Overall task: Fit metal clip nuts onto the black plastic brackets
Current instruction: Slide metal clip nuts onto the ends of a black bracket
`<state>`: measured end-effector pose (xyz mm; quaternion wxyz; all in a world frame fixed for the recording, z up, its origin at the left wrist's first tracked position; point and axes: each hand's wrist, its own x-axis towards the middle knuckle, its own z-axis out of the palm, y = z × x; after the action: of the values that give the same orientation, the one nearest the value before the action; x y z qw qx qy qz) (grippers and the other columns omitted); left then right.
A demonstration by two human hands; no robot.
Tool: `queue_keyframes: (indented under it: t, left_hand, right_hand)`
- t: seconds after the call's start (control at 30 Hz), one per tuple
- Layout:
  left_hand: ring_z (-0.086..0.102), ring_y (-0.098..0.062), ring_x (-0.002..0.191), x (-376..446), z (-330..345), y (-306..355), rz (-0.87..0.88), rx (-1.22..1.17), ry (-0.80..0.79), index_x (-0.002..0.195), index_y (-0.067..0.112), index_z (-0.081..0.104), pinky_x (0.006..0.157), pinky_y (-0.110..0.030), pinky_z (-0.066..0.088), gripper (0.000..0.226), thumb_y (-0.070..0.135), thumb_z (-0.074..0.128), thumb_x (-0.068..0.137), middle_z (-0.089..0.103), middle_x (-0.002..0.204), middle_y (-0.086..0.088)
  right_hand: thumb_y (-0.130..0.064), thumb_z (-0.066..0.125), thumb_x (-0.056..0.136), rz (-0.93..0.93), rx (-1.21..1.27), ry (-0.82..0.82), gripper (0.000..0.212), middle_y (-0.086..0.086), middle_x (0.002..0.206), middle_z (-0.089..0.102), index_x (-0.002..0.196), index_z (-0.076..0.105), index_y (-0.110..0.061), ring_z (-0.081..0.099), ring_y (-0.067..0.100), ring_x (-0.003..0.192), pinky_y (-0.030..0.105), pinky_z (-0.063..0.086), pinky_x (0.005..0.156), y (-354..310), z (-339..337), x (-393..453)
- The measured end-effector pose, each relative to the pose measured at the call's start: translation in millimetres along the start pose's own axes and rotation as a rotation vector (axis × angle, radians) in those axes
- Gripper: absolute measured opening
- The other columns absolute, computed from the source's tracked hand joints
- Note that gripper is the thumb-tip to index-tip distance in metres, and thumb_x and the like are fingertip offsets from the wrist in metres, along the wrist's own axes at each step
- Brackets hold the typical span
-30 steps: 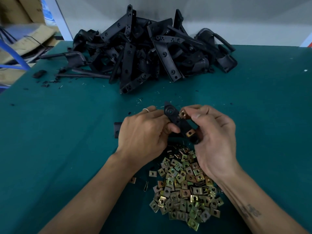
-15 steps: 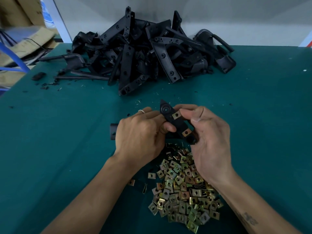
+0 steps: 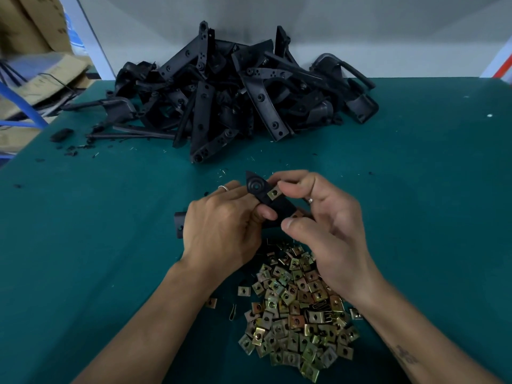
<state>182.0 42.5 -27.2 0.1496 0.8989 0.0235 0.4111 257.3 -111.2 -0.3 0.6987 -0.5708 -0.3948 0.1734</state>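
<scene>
At the frame centre, the black bracket point(image 3: 270, 202) is gripped by the left hand point(image 3: 221, 225). The clip nut point(image 3: 274, 193) is pinched by the right hand point(image 3: 327, 223); it should be pushed squarely until its hole meets the bracket's.

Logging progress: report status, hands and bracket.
Left hand grips bracket. Right hand pinches clip nut at bracket's edge. Second nut lower down, mostly hidden. Nothing blocking; loose nuts piled below.

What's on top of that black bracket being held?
One metal clip nut sits on the bracket near its round end. A second shows lower down, partly covered by the right hand; the left hand hides the rest.
</scene>
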Motion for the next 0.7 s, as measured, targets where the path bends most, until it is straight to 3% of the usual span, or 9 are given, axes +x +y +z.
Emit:
queue_keyframes:
  t: [0.13,0.3,0.37,0.43,0.5,0.57,0.7]
  left_hand:
    - [0.061,-0.023,0.065,-1,0,-1,0.019,-0.036,0.006,0.078,0.026,0.063,0.050,-0.027,0.035,0.032,0.034,0.045,0.103,0.067,0.073,0.005]
    - [0.061,-0.020,0.069,0,2,0,0.021,-0.030,-0.052,0.088,0.034,0.050,0.049,-0.028,0.036,0.021,0.041,0.039,0.105,0.067,0.077,0.007]
    - [0.058,-0.018,0.068,-2,2,-3,0.004,-0.022,-0.047,0.087,0.033,0.052,0.049,-0.027,0.035,0.021,0.038,0.042,0.104,0.066,0.077,0.008]
    - [0.056,-0.020,0.067,0,1,-3,-0.026,-0.005,-0.025,0.084,0.028,0.058,0.048,-0.028,0.035,0.034,0.042,0.037,0.107,0.063,0.076,0.006]
    - [0.053,-0.022,0.063,5,-2,1,-0.103,0.039,-0.007,0.078,0.017,0.058,0.050,-0.028,0.032,0.050,0.048,0.030,0.107,0.058,0.073,0.004]
    - [0.042,-0.020,0.054,13,-9,12,-0.271,0.032,0.044,0.071,0.014,0.048,0.048,-0.029,0.027,0.059,0.057,0.024,0.104,0.047,0.066,0.007]
    - [0.030,-0.019,0.049,44,-17,43,-0.584,-0.382,0.253,0.066,0.008,0.036,0.043,-0.033,0.026,0.062,0.057,0.031,0.104,0.037,0.056,0.001]
  right_hand:
    - [0.009,0.057,0.074,-0.010,-0.014,-0.029,0.023,0.004,0.114,0.068,0.096,0.060,0.002,0.065,0.015,0.111,0.021,0.050,0.089,0,-2,1]
    - [0.008,0.058,0.073,0.017,-0.002,-0.025,0.024,0.006,0.113,0.068,0.096,0.061,0.003,0.065,0.021,0.109,0.035,0.054,0.087,4,-5,3]
    - [0.005,0.060,0.073,0.042,-0.015,-0.012,0.028,0.004,0.115,0.069,0.100,0.065,-0.003,0.066,0.020,0.110,0.034,0.055,0.087,4,-6,2]
    - [-0.001,0.062,0.076,0.075,-0.075,-0.019,0.040,-0.003,0.120,0.068,0.113,0.068,-0.012,0.065,0.021,0.110,0.034,0.055,0.086,2,-9,3]
    - [-0.005,0.062,0.081,0.076,-0.186,-0.076,0.053,-0.010,0.126,0.064,0.132,0.062,-0.019,0.062,0.019,0.117,0.036,0.055,0.093,-2,-11,4]
    - [-0.009,0.064,0.089,0.092,-0.256,-0.033,0.058,-0.014,0.131,0.060,0.143,0.053,-0.023,0.057,0.011,0.127,0.033,0.050,0.105,-4,-12,3]
    - [-0.021,0.066,0.097,0.129,-0.230,0.053,0.047,-0.010,0.127,0.066,0.142,0.053,-0.018,0.062,0.006,0.119,0.032,0.052,0.103,-15,-4,-2]
